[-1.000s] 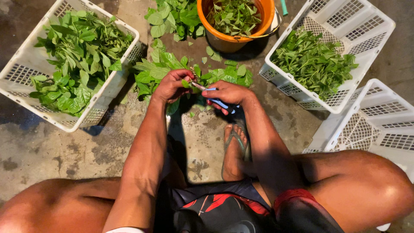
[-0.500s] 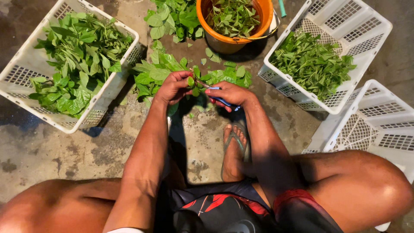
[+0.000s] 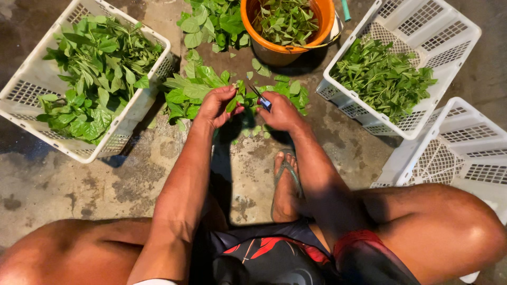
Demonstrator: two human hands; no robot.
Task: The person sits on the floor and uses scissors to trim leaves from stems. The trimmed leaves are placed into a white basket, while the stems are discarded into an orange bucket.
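My left hand (image 3: pixel 217 104) pinches a leafy green sprig (image 3: pixel 232 102) over a loose pile of green leaves (image 3: pixel 200 91) on the concrete floor. My right hand (image 3: pixel 280 112) grips a small blue-handled knife (image 3: pixel 261 100), its blade pointing toward the sprig. The two hands are close together, just in front of my foot in a flip-flop (image 3: pixel 285 184). I am squatting, with both knees at the bottom of the view.
A white plastic crate (image 3: pixel 31 95) of large leaves sits at the left. Another white crate (image 3: pixel 454 47) of trimmed sprigs is at the right, with an empty crate (image 3: pixel 465 153) below it. An orange bucket (image 3: pixel 274 50) of greens stands at the top centre.
Both hands stay over the leaf pile. The knife and the sprig have shifted slightly between them, and the view has drifted a little.
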